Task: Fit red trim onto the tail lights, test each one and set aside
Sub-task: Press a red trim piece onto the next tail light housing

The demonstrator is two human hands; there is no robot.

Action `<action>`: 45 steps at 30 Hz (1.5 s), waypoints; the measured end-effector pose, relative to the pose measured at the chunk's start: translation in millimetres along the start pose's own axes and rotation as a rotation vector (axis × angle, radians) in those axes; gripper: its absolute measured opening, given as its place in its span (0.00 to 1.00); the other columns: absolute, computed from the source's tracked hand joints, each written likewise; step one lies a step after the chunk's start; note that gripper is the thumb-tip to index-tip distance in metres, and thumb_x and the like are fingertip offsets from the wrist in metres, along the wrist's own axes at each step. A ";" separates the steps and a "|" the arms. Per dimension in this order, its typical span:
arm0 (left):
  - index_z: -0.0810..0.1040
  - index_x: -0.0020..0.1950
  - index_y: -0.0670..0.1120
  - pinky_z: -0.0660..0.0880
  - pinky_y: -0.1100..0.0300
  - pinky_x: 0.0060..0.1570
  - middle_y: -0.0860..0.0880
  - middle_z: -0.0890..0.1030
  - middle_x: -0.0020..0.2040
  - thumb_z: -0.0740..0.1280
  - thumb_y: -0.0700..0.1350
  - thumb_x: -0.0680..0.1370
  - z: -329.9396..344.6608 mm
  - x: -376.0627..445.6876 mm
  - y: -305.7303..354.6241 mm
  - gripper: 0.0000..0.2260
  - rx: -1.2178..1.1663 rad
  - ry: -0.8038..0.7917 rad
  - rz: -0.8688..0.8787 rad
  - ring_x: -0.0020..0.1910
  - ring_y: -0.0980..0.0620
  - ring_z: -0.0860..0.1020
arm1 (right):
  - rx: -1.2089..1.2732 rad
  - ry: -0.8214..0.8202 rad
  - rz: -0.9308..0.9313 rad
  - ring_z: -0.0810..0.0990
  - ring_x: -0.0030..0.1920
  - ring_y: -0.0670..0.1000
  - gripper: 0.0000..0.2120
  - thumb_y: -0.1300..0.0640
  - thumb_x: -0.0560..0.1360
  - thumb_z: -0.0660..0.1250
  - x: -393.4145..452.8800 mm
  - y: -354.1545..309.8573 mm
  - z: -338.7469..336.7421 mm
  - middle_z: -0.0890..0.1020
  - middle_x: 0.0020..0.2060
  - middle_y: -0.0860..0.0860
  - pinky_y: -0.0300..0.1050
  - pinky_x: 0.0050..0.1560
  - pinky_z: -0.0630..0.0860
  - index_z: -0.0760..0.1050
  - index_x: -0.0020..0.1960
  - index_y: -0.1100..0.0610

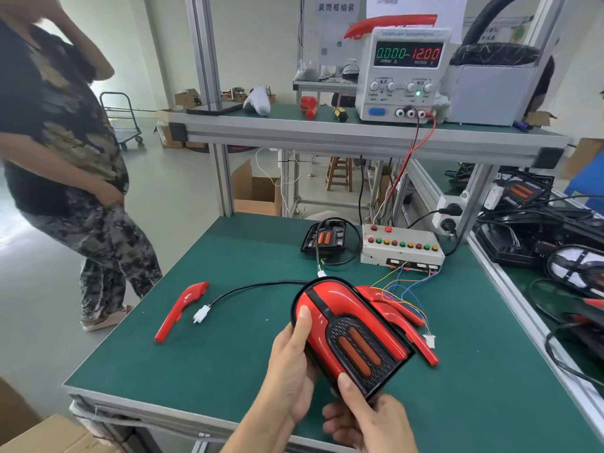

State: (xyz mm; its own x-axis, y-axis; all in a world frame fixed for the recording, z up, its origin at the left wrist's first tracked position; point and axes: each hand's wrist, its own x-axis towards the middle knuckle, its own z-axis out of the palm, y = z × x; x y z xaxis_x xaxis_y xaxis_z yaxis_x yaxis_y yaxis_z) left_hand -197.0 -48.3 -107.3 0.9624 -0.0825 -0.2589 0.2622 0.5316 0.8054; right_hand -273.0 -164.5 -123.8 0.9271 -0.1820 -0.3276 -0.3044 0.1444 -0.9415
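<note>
- Green matting, dull and smooth, covers the workbench, which is edged in silvery aluminium rail; an upper shelf of the same build spans the back.
- White and boxy, the power supply sits on that shelf, its lit display showing green and red digits; red and black leads drop from its front sockets.
- Glossy red trim wraps the tail light, a rounded, arch-shaped unit with a black rim, a black honeycomb-textured panel and two elongated orange lenses. It is held above the near part of the bench, its long axis running diagonally: the curved end points away and to the left, the flat end toward the person and to the right.
- Grey metal control box, rectangular, with rows of red, green and yellow buttons, stands at the back right of the bench; thin coloured wires trail from it.
- Left hand grips the light's left edge, thumb pressed flat on the red trim.
- Right hand clasps the flat near end, thumb lying on the black rim.
- Loose red trim pieces, curved and shiny, lie just behind the light to its right.
- One long red trim strip lies apart on the left.
- Black cable ends in a white plug, beside that strip.
</note>
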 end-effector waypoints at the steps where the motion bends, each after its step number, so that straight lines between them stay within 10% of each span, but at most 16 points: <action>1: 0.80 0.64 0.37 0.77 0.41 0.65 0.37 0.84 0.58 0.67 0.56 0.79 0.6 -0.3 -0.6 0.24 0.002 0.008 0.001 0.60 0.38 0.82 | 0.001 0.000 0.000 0.85 0.32 0.63 0.16 0.51 0.74 0.74 0.5 0.1 -0.5 0.85 0.35 0.65 0.46 0.30 0.79 0.83 0.44 0.67; 25: 0.86 0.57 0.40 0.78 0.45 0.59 0.38 0.85 0.56 0.72 0.57 0.70 -3.6 6.8 18.7 0.24 -0.187 0.006 -0.205 0.54 0.41 0.85 | -0.103 -0.110 -0.050 0.87 0.38 0.63 0.24 0.39 0.66 0.74 4.0 7.4 -7.7 0.86 0.36 0.63 0.48 0.39 0.81 0.86 0.37 0.62; 30: 0.89 0.43 0.44 0.80 0.50 0.48 0.42 0.87 0.50 0.75 0.58 0.68 -2.5 6.2 14.6 0.17 -0.180 0.083 -0.151 0.43 0.45 0.87 | -0.134 -0.123 -0.072 0.87 0.36 0.61 0.21 0.40 0.66 0.73 1.9 6.5 -2.5 0.86 0.36 0.61 0.45 0.35 0.80 0.86 0.36 0.59; 37: 0.86 0.58 0.43 0.76 0.45 0.63 0.40 0.85 0.59 0.64 0.71 0.74 -3.8 1.5 13.9 0.33 -0.051 0.008 -0.127 0.59 0.43 0.83 | -0.153 -0.105 -0.078 0.86 0.35 0.61 0.22 0.36 0.62 0.75 1.2 4.6 -3.0 0.86 0.35 0.61 0.47 0.36 0.80 0.87 0.38 0.56; 45: 0.81 0.62 0.35 0.78 0.39 0.62 0.32 0.83 0.58 0.71 0.48 0.75 -11.0 -1.2 3.6 0.21 -0.051 -0.055 -0.038 0.57 0.37 0.83 | -0.102 -0.061 -0.043 0.84 0.31 0.62 0.19 0.46 0.73 0.74 4.3 5.7 -5.5 0.85 0.34 0.64 0.47 0.32 0.78 0.85 0.37 0.63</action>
State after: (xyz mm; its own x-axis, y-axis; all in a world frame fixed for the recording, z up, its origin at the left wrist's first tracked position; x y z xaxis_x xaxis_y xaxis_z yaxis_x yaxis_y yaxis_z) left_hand -198.0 -36.9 -110.0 0.9548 -0.1484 -0.2577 0.2956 0.5695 0.7670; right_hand -271.9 -169.9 -131.0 0.9503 -0.1255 -0.2848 -0.2823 0.0377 -0.9586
